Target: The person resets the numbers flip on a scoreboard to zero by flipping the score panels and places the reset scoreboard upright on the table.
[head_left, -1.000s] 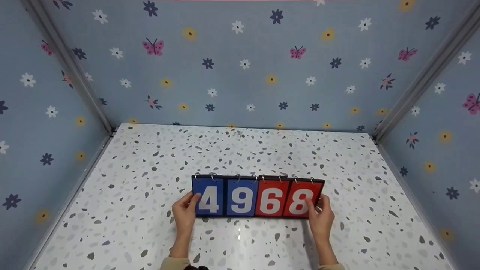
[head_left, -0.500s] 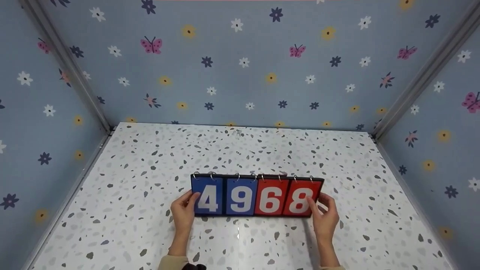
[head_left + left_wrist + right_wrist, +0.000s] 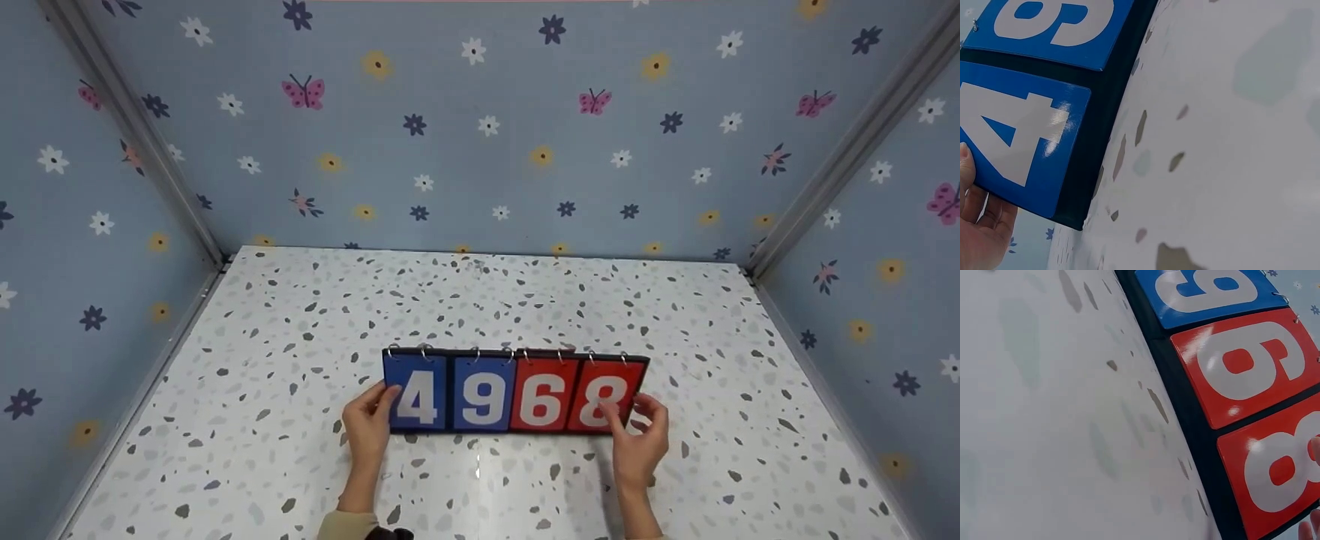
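A flip scoreboard [image 3: 484, 397] leans back on its stand, with two blue cards reading 4 and 9 and two red cards reading 6 and 8 hung from metal rings along its top. My left hand [image 3: 366, 429] grips its left edge, the thumb on the front of the blue 4 card [image 3: 1002, 132] and the fingers behind. At the other end my right hand [image 3: 641, 446] has its thumb on the red 8 card [image 3: 1266, 478] and its other fingers at the board's right edge. Most of the right hand lies outside the right wrist view.
The board stands on a white speckled tabletop [image 3: 300, 322]. Pale blue panels [image 3: 480, 150] with flowers and butterflies enclose the back and both sides. Grey metal posts [image 3: 855, 142] run up the corners.
My right thumb has slid left and down over the 8 card, and the right wrist has shifted left. The left hand stays put, and the digits still read 4, 9, 6, 8.
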A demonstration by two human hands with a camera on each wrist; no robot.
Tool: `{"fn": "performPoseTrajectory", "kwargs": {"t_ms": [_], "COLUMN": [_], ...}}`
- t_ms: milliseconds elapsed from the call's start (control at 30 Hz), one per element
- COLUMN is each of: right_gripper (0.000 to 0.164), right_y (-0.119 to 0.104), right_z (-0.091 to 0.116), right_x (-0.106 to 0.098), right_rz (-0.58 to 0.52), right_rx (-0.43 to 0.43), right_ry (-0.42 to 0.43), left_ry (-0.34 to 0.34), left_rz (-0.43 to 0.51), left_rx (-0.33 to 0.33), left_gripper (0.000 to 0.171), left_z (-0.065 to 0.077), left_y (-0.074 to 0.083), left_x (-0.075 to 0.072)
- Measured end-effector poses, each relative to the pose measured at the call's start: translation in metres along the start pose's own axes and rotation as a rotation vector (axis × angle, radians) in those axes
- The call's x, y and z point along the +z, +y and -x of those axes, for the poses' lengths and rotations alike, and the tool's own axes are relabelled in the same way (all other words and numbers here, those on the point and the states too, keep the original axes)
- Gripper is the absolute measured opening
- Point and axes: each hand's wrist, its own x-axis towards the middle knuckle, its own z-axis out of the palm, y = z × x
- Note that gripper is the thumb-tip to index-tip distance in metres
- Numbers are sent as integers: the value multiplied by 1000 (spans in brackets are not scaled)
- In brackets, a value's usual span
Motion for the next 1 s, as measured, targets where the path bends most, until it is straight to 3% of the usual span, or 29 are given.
{"fn": "performPoseTrajectory", "kwargs": {"t_ms": [200,400,733,900,1000], "right_gripper": [55,51,39,34,34], "right_y": [-4,-8,7,15,19], "right_z": [4,2,-10,-15,-16], "right_x": [5,5,-1,-7,-9], "right_rz": [12,24,33,45,110], "right_rx": [46,105,203,220,214], "right_ry": [26,22,-60,-101,-115], "left_ry": [-6,-10,1,-10,-2], "left_rz": [30,52,20,31,27], "left_rx": [-30,-21,9,-11,-31], "left_gripper": [19,19,16,18,19], "left_z": [-4,-4,-4,-4,-3], "left_y": [-27,-29,-29,-29,-30], "left_x": [3,2,1,2,3]}}
